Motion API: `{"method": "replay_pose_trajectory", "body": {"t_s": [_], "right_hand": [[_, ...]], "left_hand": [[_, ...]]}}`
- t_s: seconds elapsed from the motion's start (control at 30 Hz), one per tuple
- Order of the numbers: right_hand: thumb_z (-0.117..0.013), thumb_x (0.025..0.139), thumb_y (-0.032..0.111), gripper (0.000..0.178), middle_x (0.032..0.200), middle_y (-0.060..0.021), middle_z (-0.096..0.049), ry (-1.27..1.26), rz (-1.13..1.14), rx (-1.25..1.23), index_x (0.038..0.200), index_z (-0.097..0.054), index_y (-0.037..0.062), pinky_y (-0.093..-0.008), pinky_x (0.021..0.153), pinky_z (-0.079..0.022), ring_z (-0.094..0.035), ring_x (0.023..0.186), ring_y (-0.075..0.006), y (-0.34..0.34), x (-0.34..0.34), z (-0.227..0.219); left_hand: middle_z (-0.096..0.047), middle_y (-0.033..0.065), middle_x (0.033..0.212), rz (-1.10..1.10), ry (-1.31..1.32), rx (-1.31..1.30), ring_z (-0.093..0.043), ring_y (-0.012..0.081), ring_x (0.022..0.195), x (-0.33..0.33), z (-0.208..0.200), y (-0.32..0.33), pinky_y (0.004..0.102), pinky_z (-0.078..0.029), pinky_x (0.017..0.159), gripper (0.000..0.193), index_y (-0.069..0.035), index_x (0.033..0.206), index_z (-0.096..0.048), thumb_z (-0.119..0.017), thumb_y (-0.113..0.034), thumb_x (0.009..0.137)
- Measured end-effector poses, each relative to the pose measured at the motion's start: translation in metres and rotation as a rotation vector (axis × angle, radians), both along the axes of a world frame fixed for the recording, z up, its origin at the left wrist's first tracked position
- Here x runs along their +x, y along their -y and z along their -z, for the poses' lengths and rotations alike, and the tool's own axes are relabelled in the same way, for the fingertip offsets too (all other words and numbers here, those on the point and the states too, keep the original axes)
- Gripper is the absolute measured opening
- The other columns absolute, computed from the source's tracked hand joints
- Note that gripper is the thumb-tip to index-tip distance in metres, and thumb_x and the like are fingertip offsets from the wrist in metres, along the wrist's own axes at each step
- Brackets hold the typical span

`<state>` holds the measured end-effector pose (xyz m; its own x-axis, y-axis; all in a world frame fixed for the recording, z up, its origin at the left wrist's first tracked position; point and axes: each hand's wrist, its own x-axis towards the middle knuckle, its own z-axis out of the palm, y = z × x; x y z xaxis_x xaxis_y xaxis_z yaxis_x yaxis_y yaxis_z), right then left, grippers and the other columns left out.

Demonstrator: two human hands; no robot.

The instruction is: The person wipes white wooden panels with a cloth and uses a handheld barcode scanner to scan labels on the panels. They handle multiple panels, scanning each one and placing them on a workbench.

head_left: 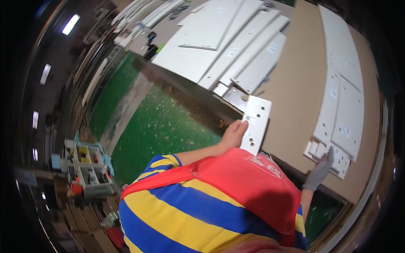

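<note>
My left hand grips a short white board by its left edge, in front of the red apron. Several dark round holes show along the board's face, and its lower end meets the apron's top. To the right, my right hand wears a grey glove, its fingers stretched out against a small white drilled piece. That piece lies at the near end of long white panels on a brown cardboard sheet. The right palm faces away, so what lies under it is hidden.
White panels of several sizes cover the far table. A wooden crosspiece and a grey metal rail edge the right side. Green floor with debris lies to the left, near a parts cart with bins.
</note>
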<state>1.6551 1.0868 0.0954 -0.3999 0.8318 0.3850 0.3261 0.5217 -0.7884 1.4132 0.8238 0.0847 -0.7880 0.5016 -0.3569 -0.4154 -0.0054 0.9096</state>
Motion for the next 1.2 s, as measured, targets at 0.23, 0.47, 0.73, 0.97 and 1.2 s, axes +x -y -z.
{"method": "replay_pose_trajectory", "body": {"t_s": [0.23,0.47,0.73,0.97,1.2], "right_hand": [[-0.047,0.096,0.01,0.043,0.127,-0.0181,-0.06,0.238,-0.731,-0.831,0.135,-0.05,-0.0054,-0.0319,0.1,-0.044,-0.057,0.119,-0.0239,0.143,-0.139,-0.058],[-0.06,0.095,0.02,0.046,0.12,-0.0106,-0.062,0.157,-1.015,-1.117,0.131,-0.048,-0.0057,-0.0311,0.092,-0.047,-0.058,0.106,-0.0164,0.254,-0.291,-0.029],[-0.055,0.1,0.03,0.045,0.119,-0.0112,-0.063,-0.032,-0.866,-1.077,0.128,-0.052,-0.0046,-0.0344,0.088,-0.048,-0.06,0.102,-0.0193,0.286,-0.398,-0.042],[-0.055,0.099,0.026,0.038,0.11,-0.0135,-0.063,-0.022,-0.698,-1.238,0.124,-0.053,-0.0023,-0.0357,0.083,-0.05,-0.061,0.1,-0.022,0.3,-0.491,-0.039],[-0.055,0.094,0.015,0.045,0.116,-0.011,-0.061,-0.069,-0.394,-1.092,0.133,-0.045,-0.0041,-0.0288,0.082,-0.049,-0.059,0.097,-0.0156,0.326,-0.562,-0.015]], "left_hand": [[-0.063,0.0031,0.092,0.054,-0.066,0.082,-0.056,0.0098,0.088,-0.036,-0.024,0.061,0.0298,-0.048,0.082,0.036,-0.001,0.107,-0.059,-0.041,-0.033,0.107],[-0.065,0.0116,0.094,0.202,-0.446,-0.161,-0.063,0.0221,0.086,-0.152,-0.054,0.171,0.0345,-0.049,0.078,0.033,-0.002,0.109,-0.059,-0.045,-0.032,0.105],[-0.061,-0.0023,0.075,-0.237,-0.567,-0.233,-0.053,0.005,0.059,-0.318,-0.052,0.236,0.0227,-0.045,0.055,0.022,-0.003,0.103,-0.069,-0.057,-0.023,0.1],[-0.067,0.0061,0.09,-0.682,-0.887,-0.426,-0.062,0.0129,0.082,-0.539,-0.031,0.363,0.0289,-0.051,0.076,0.018,0.0,0.102,-0.067,-0.063,-0.015,0.093],[-0.064,0.0237,0.11,-0.643,-0.856,-1.026,-0.06,0.0389,0.108,-0.817,0.019,0.415,0.0456,-0.049,0.092,0.036,0.001,0.11,-0.063,-0.065,-0.025,0.086]]}}
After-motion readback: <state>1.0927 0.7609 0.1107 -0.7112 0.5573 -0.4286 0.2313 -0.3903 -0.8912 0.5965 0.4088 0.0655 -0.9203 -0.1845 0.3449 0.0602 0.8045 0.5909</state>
